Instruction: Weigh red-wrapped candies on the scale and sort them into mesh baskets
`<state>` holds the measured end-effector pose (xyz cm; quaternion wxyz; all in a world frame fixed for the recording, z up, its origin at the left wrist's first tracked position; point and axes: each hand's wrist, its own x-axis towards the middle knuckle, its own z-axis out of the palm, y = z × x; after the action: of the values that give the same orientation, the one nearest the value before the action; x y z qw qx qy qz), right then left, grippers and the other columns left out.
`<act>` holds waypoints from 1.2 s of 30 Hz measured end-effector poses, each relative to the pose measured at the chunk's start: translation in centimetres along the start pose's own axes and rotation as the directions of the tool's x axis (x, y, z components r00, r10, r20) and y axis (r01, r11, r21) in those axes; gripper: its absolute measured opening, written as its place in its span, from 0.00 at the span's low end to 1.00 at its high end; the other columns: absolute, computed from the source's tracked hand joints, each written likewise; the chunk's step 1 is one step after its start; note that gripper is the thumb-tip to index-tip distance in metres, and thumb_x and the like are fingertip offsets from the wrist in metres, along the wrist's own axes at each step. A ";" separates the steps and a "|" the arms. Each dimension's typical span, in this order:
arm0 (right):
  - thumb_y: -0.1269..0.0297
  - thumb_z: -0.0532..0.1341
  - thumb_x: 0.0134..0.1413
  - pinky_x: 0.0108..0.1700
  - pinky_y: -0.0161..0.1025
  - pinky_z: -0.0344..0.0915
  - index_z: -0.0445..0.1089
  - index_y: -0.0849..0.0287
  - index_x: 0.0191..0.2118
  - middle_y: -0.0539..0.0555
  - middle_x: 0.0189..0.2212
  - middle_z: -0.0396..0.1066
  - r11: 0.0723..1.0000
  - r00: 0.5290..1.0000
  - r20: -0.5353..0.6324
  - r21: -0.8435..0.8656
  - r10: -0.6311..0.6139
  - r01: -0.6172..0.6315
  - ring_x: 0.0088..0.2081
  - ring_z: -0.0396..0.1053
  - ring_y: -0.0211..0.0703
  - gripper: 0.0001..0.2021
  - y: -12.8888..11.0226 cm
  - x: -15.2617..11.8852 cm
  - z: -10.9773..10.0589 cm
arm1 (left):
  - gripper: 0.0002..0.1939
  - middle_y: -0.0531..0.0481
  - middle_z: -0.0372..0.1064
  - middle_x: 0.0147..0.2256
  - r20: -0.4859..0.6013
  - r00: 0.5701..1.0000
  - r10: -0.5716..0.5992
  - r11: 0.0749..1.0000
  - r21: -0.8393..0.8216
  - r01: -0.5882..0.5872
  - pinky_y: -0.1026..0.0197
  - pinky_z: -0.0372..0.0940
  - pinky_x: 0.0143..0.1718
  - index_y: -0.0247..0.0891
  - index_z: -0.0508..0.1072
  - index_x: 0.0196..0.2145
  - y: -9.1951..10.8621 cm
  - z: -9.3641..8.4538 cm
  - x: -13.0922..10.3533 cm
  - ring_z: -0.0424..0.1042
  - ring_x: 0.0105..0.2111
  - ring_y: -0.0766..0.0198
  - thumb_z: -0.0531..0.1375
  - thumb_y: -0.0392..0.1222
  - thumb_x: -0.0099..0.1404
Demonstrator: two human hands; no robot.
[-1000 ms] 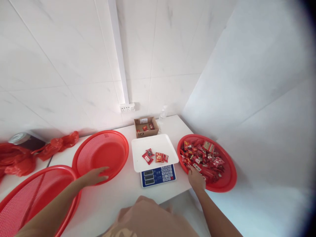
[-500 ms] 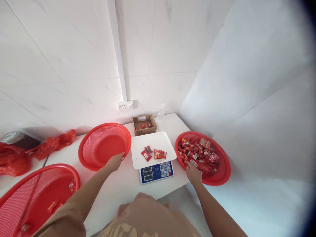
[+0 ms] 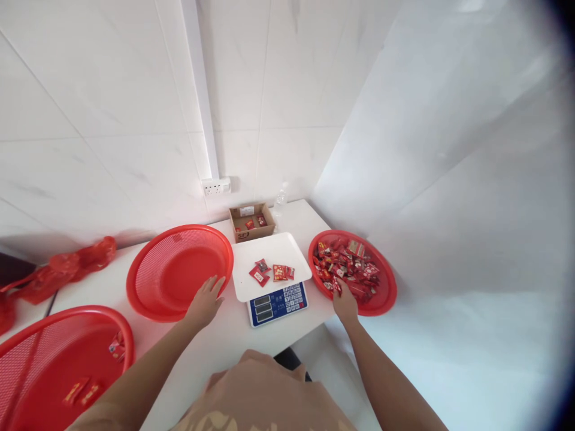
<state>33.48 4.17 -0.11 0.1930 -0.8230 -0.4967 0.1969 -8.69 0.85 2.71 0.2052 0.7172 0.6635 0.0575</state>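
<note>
My left hand is open, its fingers apart at the near right rim of a red mesh basket with nothing inside. At the near left edge of another red basket, heaped with small red snack packets, my right hand is closed on a red snack packet. Between my hands stands a digital scale with a white tray. Several red packets lie on that tray, in two small groups.
A large red basket at the lower left holds a few packets. Behind the scale are an open cardboard box with packets and a clear plastic bottle. Red plastic bags lie at the left, and a socket is on the wall.
My left hand has let go of the mesh basket's rim and spread its fingers. My right hand has gone from the rim of the filled basket to a packet. The view has shifted slightly.
</note>
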 end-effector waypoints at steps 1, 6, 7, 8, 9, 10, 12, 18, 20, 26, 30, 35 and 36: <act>0.66 0.47 0.57 0.56 0.43 0.58 0.57 0.60 0.61 0.57 0.56 0.64 1.000 1.000 -0.002 0.002 -0.002 0.002 0.54 0.63 0.48 0.25 0.0 -0.1 0.0 | 0.26 0.38 0.52 0.63 -0.041 0.998 0.047 0.999 0.015 -0.047 0.48 0.48 0.61 0.36 0.56 0.61 0.5 0.2 0.4 0.49 0.63 0.51 0.47 0.40 0.65; 0.67 0.46 0.57 0.55 0.43 0.59 0.57 0.59 0.61 0.56 0.57 0.64 1.000 0.999 0.051 -0.019 0.018 -0.017 0.54 0.64 0.47 0.25 -0.4 -0.2 -0.2 | 0.28 0.39 0.47 0.64 -0.005 0.968 0.251 0.968 0.009 -0.251 0.46 0.47 0.62 0.39 0.56 0.61 4.9 1.2 4.1 0.46 0.64 0.50 0.52 0.42 0.64; 0.67 0.46 0.57 0.54 0.42 0.59 0.57 0.59 0.61 0.57 0.56 0.64 0.999 0.998 0.063 -0.033 0.030 -0.028 0.54 0.64 0.47 0.25 -0.5 -0.2 -0.2 | 0.30 0.39 0.45 0.65 0.031 0.962 0.271 0.962 0.007 -0.271 0.46 0.47 0.62 0.40 0.55 0.62 5.9 1.3 5.1 0.45 0.64 0.49 0.55 0.43 0.63; 0.67 0.46 0.57 0.54 0.42 0.60 0.57 0.58 0.61 0.57 0.56 0.65 0.998 0.996 0.075 -0.050 0.042 -0.038 0.53 0.65 0.46 0.25 -0.5 -0.1 -0.2 | 0.33 0.40 0.43 0.65 0.067 0.956 0.286 0.958 0.008 -0.287 0.45 0.46 0.62 0.40 0.53 0.62 6.8 1.5 6.0 0.43 0.64 0.48 0.57 0.43 0.61; 0.67 0.46 0.57 0.53 0.42 0.60 0.57 0.57 0.61 0.56 0.55 0.65 0.997 0.995 0.083 -0.064 0.052 -0.047 0.53 0.65 0.46 0.25 -0.5 -0.1 -0.1 | 0.35 0.40 0.41 0.66 0.100 0.950 0.296 0.954 0.015 -0.299 0.44 0.45 0.62 0.41 0.53 0.62 7.6 1.5 7.0 0.42 0.65 0.47 0.59 0.44 0.60; 0.67 0.45 0.57 0.53 0.42 0.60 0.57 0.57 0.61 0.56 0.55 0.65 0.996 0.994 0.091 -0.076 0.060 -0.054 0.53 0.65 0.46 0.25 -0.6 0.0 -0.1 | 0.37 0.40 0.40 0.66 0.128 0.946 0.299 0.952 0.026 -0.305 0.44 0.45 0.62 0.42 0.53 0.62 8.3 1.6 7.8 0.41 0.65 0.46 0.61 0.44 0.58; 0.66 0.45 0.58 0.53 0.41 0.60 0.57 0.56 0.61 0.56 0.55 0.65 0.993 0.991 0.109 -0.093 0.077 -0.067 0.53 0.65 0.45 0.25 -0.6 0.0 -0.2 | 0.37 0.41 0.43 0.65 0.157 0.941 0.298 0.950 0.043 -0.308 0.43 0.47 0.61 0.45 0.56 0.61 9.3 1.7 9.2 0.43 0.64 0.45 0.64 0.44 0.56; 0.64 0.45 0.58 0.51 0.43 0.61 0.56 0.52 0.61 0.56 0.52 0.68 0.989 0.987 0.118 -0.111 0.111 -0.098 0.51 0.66 0.47 0.25 -0.4 -0.2 -0.3 | 0.22 0.43 0.62 0.51 0.155 0.951 0.266 0.962 0.023 -0.273 0.52 0.63 0.47 0.47 0.66 0.53 9.9 2.4 10.8 0.64 0.49 0.52 0.58 0.38 0.60; 0.64 0.45 0.58 0.50 0.43 0.61 0.57 0.53 0.61 0.57 0.51 0.68 0.988 0.987 0.114 -0.114 0.112 -0.099 0.51 0.66 0.48 0.25 -0.3 -0.3 -0.2 | 0.17 0.44 0.63 0.47 0.139 0.962 0.235 0.971 0.004 -0.238 0.58 0.64 0.42 0.45 0.70 0.48 9.9 2.6 10.9 0.68 0.43 0.58 0.54 0.35 0.62; 0.64 0.45 0.58 0.49 0.43 0.62 0.58 0.55 0.60 0.57 0.52 0.68 0.987 0.990 0.106 -0.140 0.096 -0.080 0.51 0.66 0.49 0.24 -0.4 -0.5 -0.2 | 0.16 0.45 0.62 0.46 -0.004 0.996 0.091 0.994 -0.062 -0.091 0.62 0.64 0.43 0.41 0.69 0.46 9.1 0.7 10.2 0.70 0.40 0.64 0.47 0.33 0.65; 0.64 0.45 0.58 0.49 0.43 0.62 0.59 0.54 0.60 0.56 0.53 0.67 0.988 0.990 0.112 -0.134 0.089 -0.074 0.50 0.66 0.49 0.24 -0.4 -0.5 -0.3 | 0.16 0.43 0.62 0.48 -0.205 0.972 -0.116 0.990 -0.100 0.097 0.58 0.64 0.43 0.41 0.67 0.49 5.7 -3.4 8.5 0.68 0.44 0.59 0.47 0.43 0.68; 0.64 0.45 0.58 0.49 0.42 0.62 0.59 0.53 0.59 0.55 0.54 0.66 0.989 0.989 0.107 -0.121 0.102 -0.088 0.51 0.65 0.48 0.24 -0.4 -0.4 -0.2 | 0.24 0.38 0.60 0.54 -0.295 0.913 -0.282 0.945 0.080 0.318 0.45 0.61 0.48 0.40 0.67 0.51 1.8 -6.0 6.9 0.63 0.51 0.45 0.48 0.56 0.65; 0.64 0.45 0.58 0.49 0.42 0.62 0.59 0.53 0.60 0.55 0.54 0.66 0.988 0.989 0.110 -0.123 0.103 -0.089 0.51 0.65 0.48 0.24 -0.4 -0.4 -0.3 | 0.25 0.36 0.58 0.57 -0.313 0.914 -0.258 0.940 0.137 0.313 0.41 0.56 0.52 0.39 0.67 0.52 1.8 -5.6 6.9 0.59 0.55 0.43 0.48 0.56 0.64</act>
<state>33.13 3.99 0.38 0.1053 -0.8430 -0.4776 0.2240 -8.21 8.80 7.19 0.0444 0.6116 0.7868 0.0697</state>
